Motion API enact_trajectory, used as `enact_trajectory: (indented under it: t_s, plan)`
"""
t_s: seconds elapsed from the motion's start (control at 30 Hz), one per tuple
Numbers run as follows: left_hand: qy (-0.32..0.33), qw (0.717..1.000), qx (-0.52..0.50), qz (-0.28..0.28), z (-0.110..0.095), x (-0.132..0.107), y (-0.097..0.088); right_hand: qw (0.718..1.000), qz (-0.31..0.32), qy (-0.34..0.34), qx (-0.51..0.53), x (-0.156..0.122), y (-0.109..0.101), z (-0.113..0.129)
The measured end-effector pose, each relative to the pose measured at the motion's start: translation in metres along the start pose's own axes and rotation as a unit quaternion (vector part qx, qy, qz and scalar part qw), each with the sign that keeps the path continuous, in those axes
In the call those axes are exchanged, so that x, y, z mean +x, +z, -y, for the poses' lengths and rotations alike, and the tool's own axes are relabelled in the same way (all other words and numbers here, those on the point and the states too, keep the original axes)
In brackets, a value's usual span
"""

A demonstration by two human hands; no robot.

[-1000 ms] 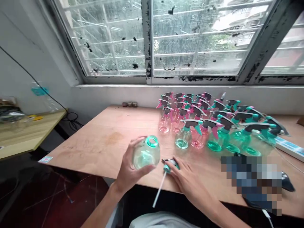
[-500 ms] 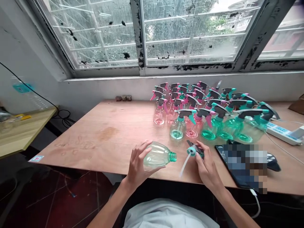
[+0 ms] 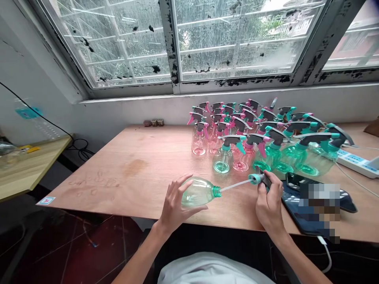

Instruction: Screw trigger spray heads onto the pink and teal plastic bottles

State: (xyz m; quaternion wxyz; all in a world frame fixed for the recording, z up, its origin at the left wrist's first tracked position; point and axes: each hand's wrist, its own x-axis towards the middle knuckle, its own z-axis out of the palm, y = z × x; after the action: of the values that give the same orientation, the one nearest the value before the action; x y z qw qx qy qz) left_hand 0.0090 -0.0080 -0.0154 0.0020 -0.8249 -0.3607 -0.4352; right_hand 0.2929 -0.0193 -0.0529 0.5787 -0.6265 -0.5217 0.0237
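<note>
A clear green bottle (image 3: 199, 192) lies on its side, its threaded neck pointing right. My left hand (image 3: 177, 201) grips its base end, thumb below and fingers above. In my right hand (image 3: 270, 201) is a grey and teal spray head (image 3: 257, 178), held by its trigger end. The spray head's white dip tube (image 3: 236, 185) points left, and its tip is at the mouth of the bottle; whether it is inside I cannot tell. The teal collar stands well apart from the neck.
Behind my hands stand several spray bottles (image 3: 222, 161) with pink or teal heads. Phones (image 3: 302, 209) lie right of my right hand, with a white cable. A power strip (image 3: 358, 162) sits at the far right. Small blocks (image 3: 154, 123) rest by the wall.
My right hand has moved right and turned the spray head, so its tube swung up from pointing down to meet the bottle's mouth. My left hand and the bottle have barely shifted.
</note>
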Motion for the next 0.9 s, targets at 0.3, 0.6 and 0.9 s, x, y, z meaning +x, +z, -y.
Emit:
enact_trajectory:
  t_s: [0.3,0.6,0.9]
  plan:
    - [-0.046,0.994,0.075,0.059,-0.004,0.002,0.003,0.991,0.055,-0.058,0.104,-0.021,-0.003,0.018]
    - [-0.107,0.986,-0.108,0.068,-0.001,0.002,0.004,0.858,0.365,0.196,0.304,-0.023,-0.002,0.029]
    - [-0.229,0.943,-0.232,0.058,-0.008,0.006,0.003,0.832,0.404,0.218,0.312,-0.019,0.000,0.021]
